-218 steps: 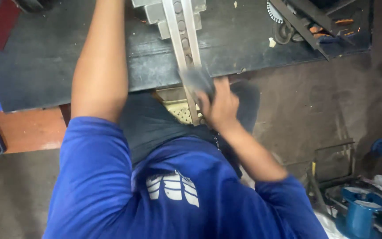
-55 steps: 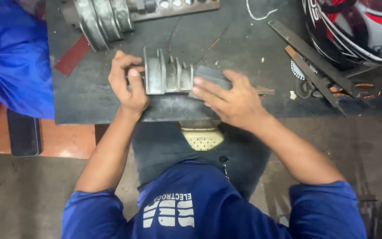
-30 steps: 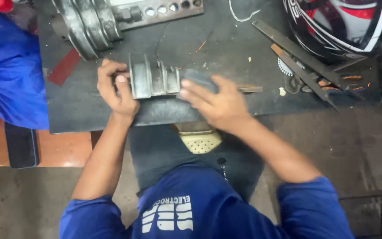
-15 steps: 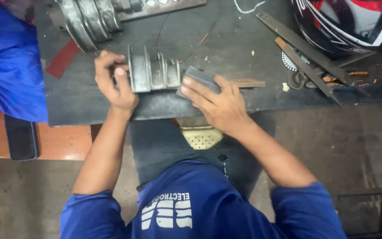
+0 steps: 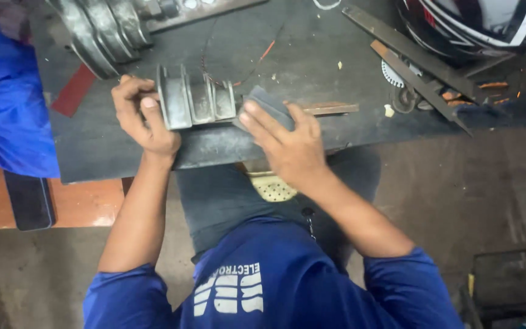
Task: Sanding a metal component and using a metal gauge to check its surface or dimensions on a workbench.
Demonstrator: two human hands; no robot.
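Lying at the near edge of the dark surface (image 5: 123,158), the finned metal block (image 5: 195,103) is gripped by the left hand (image 5: 143,116); a grey sanding pad (image 5: 267,105) is pressed against it under the right hand (image 5: 290,143). A slipping pad could drive fingers onto the fins.

Dark worktop (image 5: 312,55): big grooved metal pulley (image 5: 101,30) at 11 o'clock, helmet (image 5: 476,24) at 1, flat steel bars (image 5: 421,67) just below it. Blue cloth (image 5: 7,103) at 9, black phone (image 5: 28,198) on the wooden bench (image 5: 80,204) at 8.
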